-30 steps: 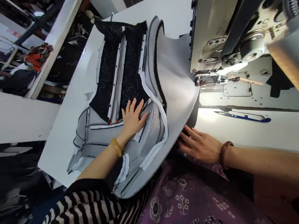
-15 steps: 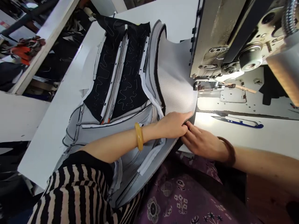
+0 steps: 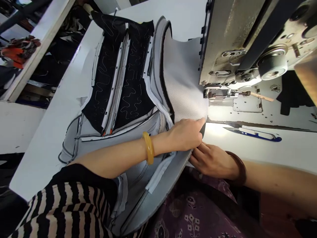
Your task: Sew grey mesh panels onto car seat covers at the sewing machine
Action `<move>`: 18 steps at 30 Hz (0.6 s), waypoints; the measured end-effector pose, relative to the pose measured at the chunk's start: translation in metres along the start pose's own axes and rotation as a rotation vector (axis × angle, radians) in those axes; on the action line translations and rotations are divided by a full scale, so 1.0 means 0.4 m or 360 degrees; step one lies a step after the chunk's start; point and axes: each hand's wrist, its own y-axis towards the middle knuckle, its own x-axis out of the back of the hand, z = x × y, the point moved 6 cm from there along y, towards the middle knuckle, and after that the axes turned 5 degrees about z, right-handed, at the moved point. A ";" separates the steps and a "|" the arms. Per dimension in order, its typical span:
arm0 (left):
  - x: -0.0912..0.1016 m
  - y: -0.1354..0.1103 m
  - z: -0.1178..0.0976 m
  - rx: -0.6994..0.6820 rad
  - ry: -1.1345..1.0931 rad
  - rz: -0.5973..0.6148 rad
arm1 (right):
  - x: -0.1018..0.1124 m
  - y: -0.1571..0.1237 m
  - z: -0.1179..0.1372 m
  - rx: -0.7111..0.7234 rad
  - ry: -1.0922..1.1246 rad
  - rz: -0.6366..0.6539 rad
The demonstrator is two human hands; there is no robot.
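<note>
A large sewn cover of light grey mesh fabric (image 3: 184, 82) lies under the head of a sewing machine (image 3: 226, 49), its right edge by the presser foot (image 3: 210, 92). My left hand (image 3: 187, 134), with a yellow bangle, is closed on that edge just below the foot, its index finger stretched along it. Just below it, my right hand (image 3: 213, 160), with a brown bangle, pinches the hanging edge of the same fabric; its fingertips are partly hidden. Black panels (image 3: 135, 82) with wavy stitching and white strips form the cover's left part.
Blue-handled thread snips (image 3: 255, 134) lie on the white table (image 3: 292, 150) right of my hands. A small wooden stick (image 3: 261, 96) and a black fabric piece (image 3: 294, 92) are beyond the foot. Scraps fill a shelf (image 3: 59, 59) at left.
My right hand has moved slightly down and left along the fabric edge. My left hand stays on the edge, its fingers now covering more of the spot where both hands met.
</note>
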 end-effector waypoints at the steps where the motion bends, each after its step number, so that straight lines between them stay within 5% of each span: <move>1: 0.003 0.007 0.002 0.0008 0.0008 -0.0016 | -0.001 0.000 -0.006 -0.0001 -0.0013 0.0007; 18: 0.069 0.104 0.033 0.0091 0.0123 -0.0231 | -0.016 0.004 -0.108 -0.0061 -0.0220 0.0042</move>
